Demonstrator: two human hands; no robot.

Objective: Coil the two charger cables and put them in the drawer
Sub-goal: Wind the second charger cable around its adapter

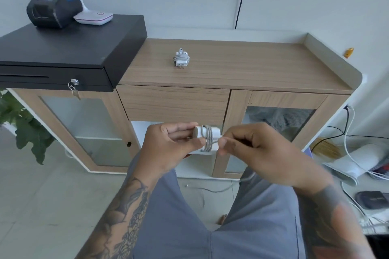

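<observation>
One white charger lies on the wooden cabinet top, its grey cable wound around it. My left hand grips a second white charger block in front of the cabinet. Several turns of grey cable wrap that block. My right hand pinches the cable right beside the block. The loose rest of the cable trails down to the floor between my legs. The wooden drawer in the cabinet's middle is closed.
A black cash box with a key in its lock sits on the cabinet's left, carrying a small printer and a white lamp base. A green plant stands at the left. Cables and clutter cover the floor at the right.
</observation>
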